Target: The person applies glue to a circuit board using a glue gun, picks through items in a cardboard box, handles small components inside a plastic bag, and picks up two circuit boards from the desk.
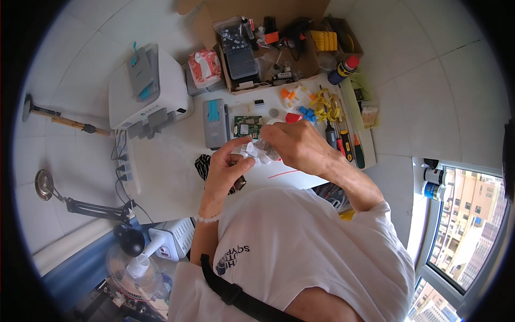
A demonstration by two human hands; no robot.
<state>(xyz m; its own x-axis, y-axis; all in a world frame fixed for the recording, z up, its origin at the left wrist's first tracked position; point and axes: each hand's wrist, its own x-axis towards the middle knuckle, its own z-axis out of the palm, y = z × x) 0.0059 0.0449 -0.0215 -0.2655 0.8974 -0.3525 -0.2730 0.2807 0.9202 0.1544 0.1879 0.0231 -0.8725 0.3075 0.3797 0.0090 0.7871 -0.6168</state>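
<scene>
My left hand is closed, thumb and fingers around a small white plastic part. Close by on the right, the curled fingers of my right hand grip a clear, crinkled piece of plastic, which looks like a small bag. The two hands nearly meet over the front of the white table. Just beyond them lies a green circuit board, partly behind my fingers. A black-and-white striped bundle sits beside my left hand, which partly hides it.
A grey case lies left of the board; a white printer stands farther left. Behind is an open cardboard box of parts. Screwdrivers, yellow clips and a spray can occupy the right side.
</scene>
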